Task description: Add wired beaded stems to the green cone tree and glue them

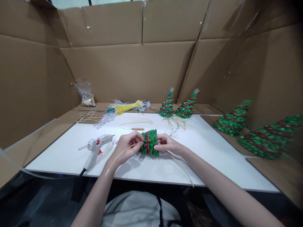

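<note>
A small green Christmas tree [152, 138] with a red garland lies on its side on the white board, between my hands. My right hand [167, 143] grips its right end, thumb in front and fingers behind. At the left end, my left hand [131, 145] is closed in a pinch against the green leaves. From its fingertips a thin yellow strand [120, 154] with a white end trails over the wrist. More thin yellow strands [181, 165] stick out under my right hand towards the board's front edge. My fingers hide the tree's left end.
A white glue gun [96, 149] stands at left. Behind are a wooden-handled awl [138, 128], a yellow-and-white strand bundle [127, 108] and a plastic bag [84, 93]. Star-topped trees [167, 105] stand at the back; other trees [272, 138] lean at right. Cardboard walls [127, 69] enclose the table.
</note>
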Tool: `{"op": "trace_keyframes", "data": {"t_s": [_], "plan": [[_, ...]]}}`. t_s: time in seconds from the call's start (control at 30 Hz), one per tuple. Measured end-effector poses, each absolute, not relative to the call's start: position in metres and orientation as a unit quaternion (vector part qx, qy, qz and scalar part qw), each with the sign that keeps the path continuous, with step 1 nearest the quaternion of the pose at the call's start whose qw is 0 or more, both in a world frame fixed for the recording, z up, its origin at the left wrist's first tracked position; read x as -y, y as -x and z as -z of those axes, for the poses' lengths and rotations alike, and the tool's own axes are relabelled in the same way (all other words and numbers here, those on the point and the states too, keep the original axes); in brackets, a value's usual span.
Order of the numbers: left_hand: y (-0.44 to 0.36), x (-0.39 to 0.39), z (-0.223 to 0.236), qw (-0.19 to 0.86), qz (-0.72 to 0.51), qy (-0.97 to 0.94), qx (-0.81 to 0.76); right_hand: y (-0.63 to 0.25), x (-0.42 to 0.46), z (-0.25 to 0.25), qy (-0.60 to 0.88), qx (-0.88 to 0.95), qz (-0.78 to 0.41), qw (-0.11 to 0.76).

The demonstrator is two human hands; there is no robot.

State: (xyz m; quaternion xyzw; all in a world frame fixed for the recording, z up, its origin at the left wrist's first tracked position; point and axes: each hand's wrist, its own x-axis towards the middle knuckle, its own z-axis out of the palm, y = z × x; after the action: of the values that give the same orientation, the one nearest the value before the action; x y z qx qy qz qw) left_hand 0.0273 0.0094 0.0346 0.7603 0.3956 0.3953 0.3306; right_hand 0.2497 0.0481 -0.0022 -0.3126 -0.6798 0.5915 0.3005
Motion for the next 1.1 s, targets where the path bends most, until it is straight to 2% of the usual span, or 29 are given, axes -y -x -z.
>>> {"op": "trace_keyframes", "data": {"t_s": [0.17,0.5,1.1], "plan": [[-0.016,-0.012,-0.032,0.309,-0.416,-0.757,-0.399,-0.248,-0.045,-0.001,0.322,0.679,-0.585,0.305],[-0.012,-0.015,-0.03,0.379,-0.436,-0.722,-0.379,-0.248,-0.045,-0.001,0.323,0.685,-0.581,0.298],[-0.014,-0.016,-0.028,0.412,-0.42,-0.718,-0.372,-0.246,-0.045,0.0,0.313,0.684,-0.588,0.297]]}}
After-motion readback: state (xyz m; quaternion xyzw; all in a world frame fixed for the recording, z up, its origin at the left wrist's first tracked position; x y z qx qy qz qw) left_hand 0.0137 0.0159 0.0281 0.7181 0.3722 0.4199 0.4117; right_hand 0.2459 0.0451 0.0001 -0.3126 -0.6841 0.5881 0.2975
